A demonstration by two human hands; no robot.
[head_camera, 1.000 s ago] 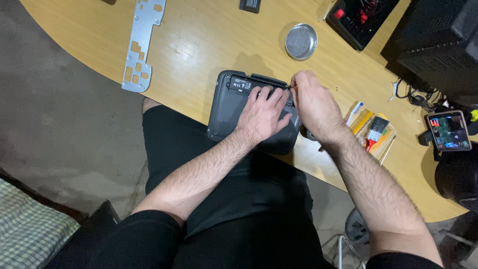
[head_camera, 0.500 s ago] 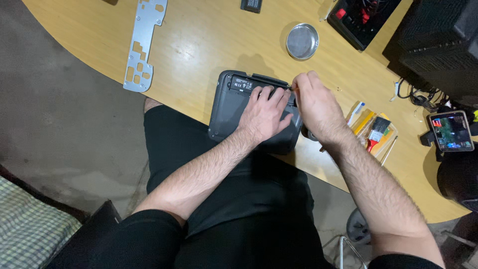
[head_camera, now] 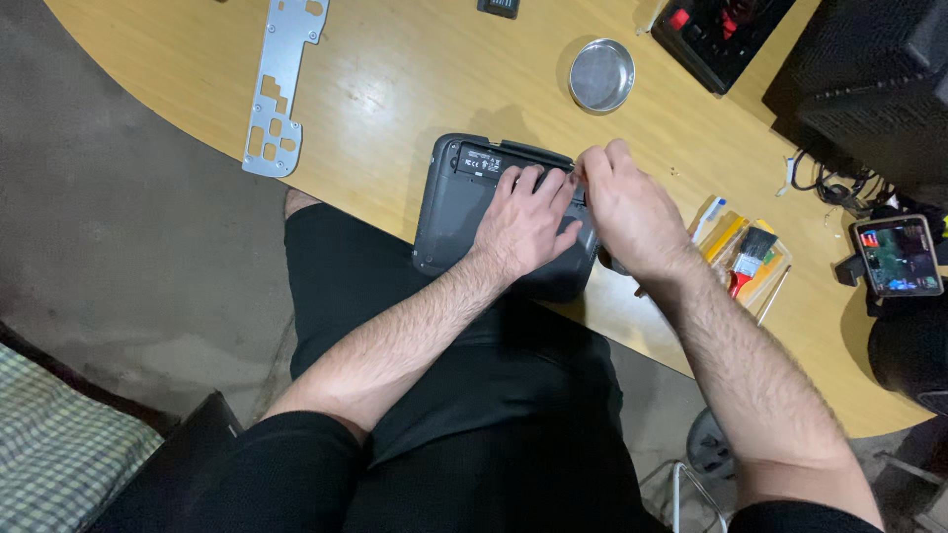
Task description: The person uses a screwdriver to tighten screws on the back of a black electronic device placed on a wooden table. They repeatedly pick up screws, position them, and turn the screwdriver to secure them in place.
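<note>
Dark grey device (head_camera: pixel 459 212) lay underside up at the near edge of the wooden table (head_camera: pixel 415 89), partly overhanging toward the person's lap. Left hand (head_camera: pixel 528 222) rested flat on its back, fingers spread and slightly curled, pressing it down rather than gripping. Right hand (head_camera: pixel 627 212) sat just beside the left, at the device's far right corner, fingers drawn together in a pinch; whatever it pinched was too small or hidden to tell.

Containers: a round shallow metal dish (head_camera: pixel 601 75) stood on the table beyond the device, well apart from both hands; its inside looked bare grey, contents could not be made out. A flat clear packet of small tools (head_camera: pixel 746 259), with yellow, red and black handles, lay to the right of the right wrist.

Also on the table: a perforated metal bracket (head_camera: pixel 279 84) far left; a phone with lit screen (head_camera: pixel 897 257) far right.
</note>
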